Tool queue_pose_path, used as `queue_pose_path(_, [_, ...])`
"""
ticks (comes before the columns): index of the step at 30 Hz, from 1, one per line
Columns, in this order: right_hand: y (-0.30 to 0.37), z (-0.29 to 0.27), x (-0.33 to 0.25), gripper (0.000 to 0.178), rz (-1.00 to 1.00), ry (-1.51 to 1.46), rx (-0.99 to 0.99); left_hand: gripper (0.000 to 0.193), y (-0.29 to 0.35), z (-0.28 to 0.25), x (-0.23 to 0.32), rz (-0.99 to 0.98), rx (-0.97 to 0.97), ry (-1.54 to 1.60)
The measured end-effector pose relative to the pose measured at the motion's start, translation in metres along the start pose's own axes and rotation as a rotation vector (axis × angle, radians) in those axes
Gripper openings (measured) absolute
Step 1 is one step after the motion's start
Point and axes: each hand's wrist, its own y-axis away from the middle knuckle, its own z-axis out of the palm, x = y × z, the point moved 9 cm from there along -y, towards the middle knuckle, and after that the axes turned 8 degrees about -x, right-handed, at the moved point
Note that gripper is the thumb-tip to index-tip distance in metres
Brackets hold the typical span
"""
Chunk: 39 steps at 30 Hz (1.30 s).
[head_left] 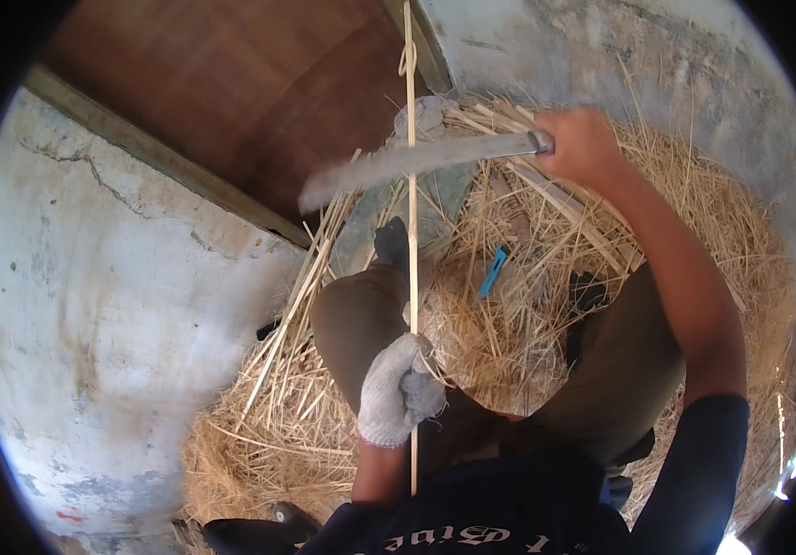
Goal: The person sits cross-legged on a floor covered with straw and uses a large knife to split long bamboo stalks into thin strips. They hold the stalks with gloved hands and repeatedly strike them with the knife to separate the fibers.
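Note:
My left hand, in a greyish-white knit glove, is closed around a long thin bamboo strip. The strip runs straight from near my lap up to the top of the picture, with a thin curl of shaving near its far end. Bare and raised at the upper right, my right hand grips the handle of a machete. Its long blade, blurred toward the tip, reaches leftward across the strip; whether the two touch I cannot tell. A thin curled sliver also shows beside the glove.
Bamboo shavings and loose strips cover the floor around my bent legs. A blue utility knife lies among them between my knees. Stained plaster walls stand at left and right, with a brown wooden panel ahead at the left.

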Motion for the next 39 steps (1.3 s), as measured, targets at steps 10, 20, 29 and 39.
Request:
queue_pose_path(10, [0.018, 0.009, 0.068, 0.027, 0.499, -0.22, -0.019, 0.031, -0.004, 0.006, -0.003, -0.041, -0.021, 0.008])
queue_pose_path(20, [0.014, 0.073, 0.058, 0.023, 0.585, -0.844, -0.13, 0.036, -0.012, 0.003, -0.001, -0.021, -0.118, 0.217])
queue_pose_path(29, [0.031, 0.015, 0.017, 0.021, 0.227, -0.496, 0.038, 0.03, -0.011, -0.005, -0.005, -0.065, -0.093, 0.249])
queue_pose_path(39, [0.048, 0.022, -0.044, 0.018, 0.068, -0.074, -0.038, 0.022, -0.011, -0.006, 0.0, 0.032, 0.102, -0.077])
